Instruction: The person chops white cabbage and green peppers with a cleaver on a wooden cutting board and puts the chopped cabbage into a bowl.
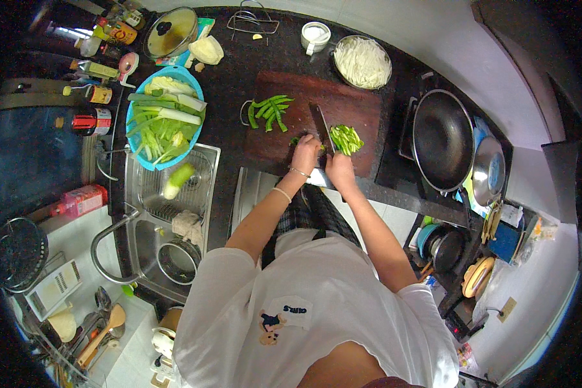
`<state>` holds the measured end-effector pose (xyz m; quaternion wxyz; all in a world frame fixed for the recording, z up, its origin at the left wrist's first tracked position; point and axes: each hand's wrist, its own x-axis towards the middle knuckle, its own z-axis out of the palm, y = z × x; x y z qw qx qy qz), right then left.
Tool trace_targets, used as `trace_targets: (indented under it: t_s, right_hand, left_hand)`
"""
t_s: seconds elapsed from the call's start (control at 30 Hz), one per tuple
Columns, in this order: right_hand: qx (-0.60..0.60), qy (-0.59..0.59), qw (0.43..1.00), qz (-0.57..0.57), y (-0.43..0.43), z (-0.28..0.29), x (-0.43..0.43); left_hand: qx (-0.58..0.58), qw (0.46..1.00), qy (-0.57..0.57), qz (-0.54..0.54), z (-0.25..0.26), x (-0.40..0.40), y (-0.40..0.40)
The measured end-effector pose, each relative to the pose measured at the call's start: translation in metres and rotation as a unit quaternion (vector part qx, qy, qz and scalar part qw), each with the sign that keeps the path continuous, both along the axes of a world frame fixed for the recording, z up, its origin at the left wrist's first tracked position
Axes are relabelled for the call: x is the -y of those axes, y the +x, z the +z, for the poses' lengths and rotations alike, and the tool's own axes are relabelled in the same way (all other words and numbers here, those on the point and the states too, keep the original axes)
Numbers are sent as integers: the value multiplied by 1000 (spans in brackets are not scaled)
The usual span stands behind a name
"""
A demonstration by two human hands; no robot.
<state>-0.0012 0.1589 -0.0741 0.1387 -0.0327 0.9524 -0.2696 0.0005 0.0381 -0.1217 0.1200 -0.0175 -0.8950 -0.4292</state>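
On a dark wooden cutting board (363, 104), my right hand (340, 170) grips the handle end of a kitchen knife (324, 123), its blade pointing away from me. Just left of the blade, my left hand (306, 153) presses on a green pepper, mostly hidden under the fingers. Sliced green pepper (347, 139) lies in a small pile right of the blade. Several whole long green peppers (274, 110) rest at the board's left side, near its metal handle (244, 112).
At left, a blue basket (130, 119) of leafy greens stands beside the steel sink (215, 169). A bowl of white shreds (363, 62) and a white cup (315, 36) stand behind the board. A wok (444, 140) sits on the stove at right.
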Motion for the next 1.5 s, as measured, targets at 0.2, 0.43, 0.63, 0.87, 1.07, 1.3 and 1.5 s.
trace_targets:
  t_s: [0.2, 0.43, 0.63, 0.87, 1.07, 1.3, 1.5]
  right_hand:
    - [-27, -14, 999, 19, -2, 9, -17]
    - [25, -61, 994, 86, 23, 11, -35]
    - [8, -31, 998, 62, 18, 10, -48]
    - [37, -22, 996, 75, 19, 17, -48]
    - [19, -31, 997, 67, 24, 15, -49]
    - [26, 13, 996, 81, 19, 31, -47]
    - [34, 33, 995, 93, 17, 34, -41]
  left_hand:
    - [15, 991, 130, 34, 25, 15, -6]
    - [29, 980, 134, 143, 22, 62, 10]
    - [31, 995, -50, 78, 18, 53, 23]
    - [45, 997, -57, 26, 10, 47, 16]
    - [72, 994, -73, 42, 14, 23, 6]
    - [17, 996, -29, 77, 16, 14, 11]
    - [-6, 997, 0, 83, 9, 16, 12]
